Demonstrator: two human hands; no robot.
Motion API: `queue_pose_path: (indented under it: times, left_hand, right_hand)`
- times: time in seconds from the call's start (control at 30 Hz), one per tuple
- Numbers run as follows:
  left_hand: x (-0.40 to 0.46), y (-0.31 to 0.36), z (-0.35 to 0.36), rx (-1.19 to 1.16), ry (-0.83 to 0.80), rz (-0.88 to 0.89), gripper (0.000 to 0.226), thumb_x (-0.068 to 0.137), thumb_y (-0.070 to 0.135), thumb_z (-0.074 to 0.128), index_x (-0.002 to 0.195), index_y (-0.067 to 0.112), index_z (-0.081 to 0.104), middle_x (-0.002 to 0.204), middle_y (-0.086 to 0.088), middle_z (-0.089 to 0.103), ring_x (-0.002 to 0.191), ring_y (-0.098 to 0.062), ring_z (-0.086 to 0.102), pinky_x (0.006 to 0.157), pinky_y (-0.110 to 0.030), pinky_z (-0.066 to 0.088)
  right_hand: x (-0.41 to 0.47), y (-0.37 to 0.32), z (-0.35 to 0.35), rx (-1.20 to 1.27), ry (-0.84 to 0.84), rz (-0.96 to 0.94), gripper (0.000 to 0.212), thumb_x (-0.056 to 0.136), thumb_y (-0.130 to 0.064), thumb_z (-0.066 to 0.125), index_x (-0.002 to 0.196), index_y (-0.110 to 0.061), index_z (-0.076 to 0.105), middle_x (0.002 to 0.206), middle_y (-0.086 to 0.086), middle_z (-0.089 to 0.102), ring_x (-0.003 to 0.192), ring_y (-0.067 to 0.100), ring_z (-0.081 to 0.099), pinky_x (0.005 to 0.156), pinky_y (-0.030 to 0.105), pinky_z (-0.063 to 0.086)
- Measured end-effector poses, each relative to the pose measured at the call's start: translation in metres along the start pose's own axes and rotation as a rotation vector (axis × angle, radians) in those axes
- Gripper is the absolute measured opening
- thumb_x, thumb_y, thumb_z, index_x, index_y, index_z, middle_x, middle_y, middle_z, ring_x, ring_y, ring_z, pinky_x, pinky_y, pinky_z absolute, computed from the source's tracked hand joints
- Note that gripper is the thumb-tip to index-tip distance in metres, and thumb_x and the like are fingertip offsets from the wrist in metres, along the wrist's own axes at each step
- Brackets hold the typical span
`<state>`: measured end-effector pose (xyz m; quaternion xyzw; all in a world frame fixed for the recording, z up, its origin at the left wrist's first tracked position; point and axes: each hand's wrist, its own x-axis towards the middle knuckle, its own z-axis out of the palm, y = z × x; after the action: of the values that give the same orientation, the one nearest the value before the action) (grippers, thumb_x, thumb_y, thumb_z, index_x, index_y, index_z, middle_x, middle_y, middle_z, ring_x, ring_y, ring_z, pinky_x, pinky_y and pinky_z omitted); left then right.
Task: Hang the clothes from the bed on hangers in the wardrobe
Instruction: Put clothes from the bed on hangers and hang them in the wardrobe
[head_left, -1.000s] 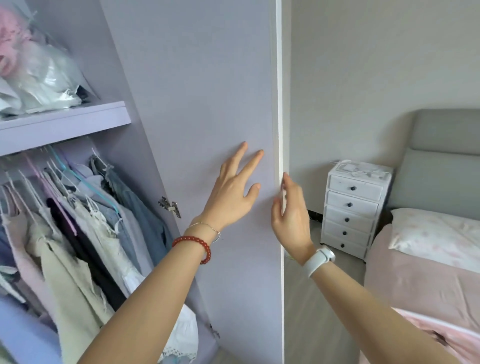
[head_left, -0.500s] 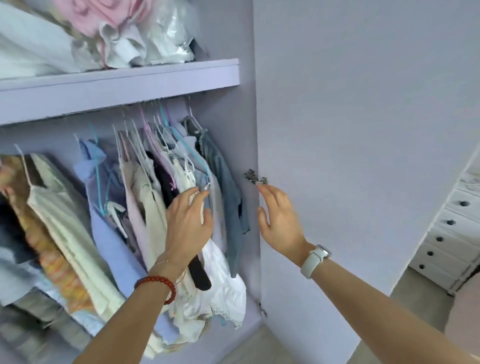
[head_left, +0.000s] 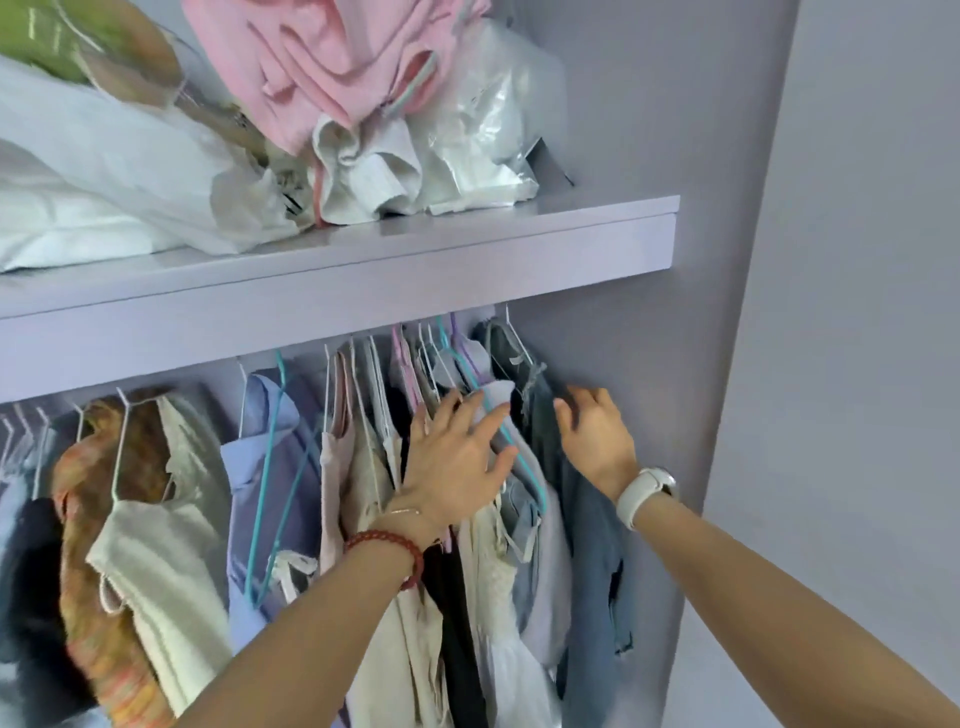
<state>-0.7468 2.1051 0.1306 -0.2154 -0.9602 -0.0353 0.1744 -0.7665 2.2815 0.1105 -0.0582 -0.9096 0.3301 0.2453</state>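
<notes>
Both hands (head_left: 457, 457) (head_left: 597, 436) spread open on hanging clothes (head_left: 519, 519).

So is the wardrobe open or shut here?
Open: the hanging clothes and the shelf are in plain view, with both hands among the hangers.

Shelf (head_left: 363, 260) is sitting up at 12 o'clock with bagged stuff (head_left: 483, 130) piled on it. Hanging clothes (head_left: 171, 545) are running underneath from 9 to 3 o'clock, door (head_left: 857, 364) standing off at 3.
</notes>
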Motion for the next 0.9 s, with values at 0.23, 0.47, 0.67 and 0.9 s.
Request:
queue_pose_path:
  times: [0.23,0.47,0.67,0.9]
  left_hand:
    - [0.018,-0.003,0.033,0.061,0.013,-0.043,0.079,0.072,0.065,-0.003,0.141,0.042,0.028,0.156,0.001,0.014,0.143,-0.022,0.008,0.112,-0.047,-0.008]
    - [0.014,-0.019,0.052,-0.021,0.236,0.063,0.051,0.083,0.052,0.036,0.121,0.027,0.060,0.132,-0.011,0.054,0.118,-0.031,0.052,0.105,-0.049,0.019]
    - [0.014,-0.016,0.050,-0.071,0.335,0.128,0.052,0.082,0.042,0.042,0.125,0.017,0.057,0.132,-0.019,0.050,0.122,-0.036,0.048,0.104,-0.059,0.024]
    - [0.005,0.038,0.051,-0.178,0.343,0.589,0.049,0.085,0.019,0.041,0.132,0.007,0.044,0.134,-0.015,0.049,0.126,-0.034,0.045,0.102,-0.059,0.030]
  right_hand:
    - [0.049,-0.018,0.024,-0.237,-0.155,0.005,0.035,0.099,-0.028,0.031,0.116,-0.002,0.048,0.118,0.022,0.057,0.109,0.040,0.052,0.086,0.042,0.042]
    - [0.026,-0.003,0.009,-0.094,0.047,0.036,0.027,0.098,-0.019,0.034,0.095,0.003,0.050,0.099,0.028,0.061,0.093,0.046,0.054,0.068,0.040,0.036]
    - [-0.089,0.044,-0.001,-0.158,0.196,-0.059,0.036,0.092,-0.031,0.035,0.072,-0.003,0.046,0.055,0.017,0.055,0.049,0.040,0.052,0.050,0.029,0.027]
    - [-0.233,0.078,-0.058,-0.537,0.320,-0.045,0.055,0.099,-0.040,0.018,0.071,-0.008,0.053,0.048,0.001,0.053,0.036,0.023,0.049,0.032,0.021,0.029]
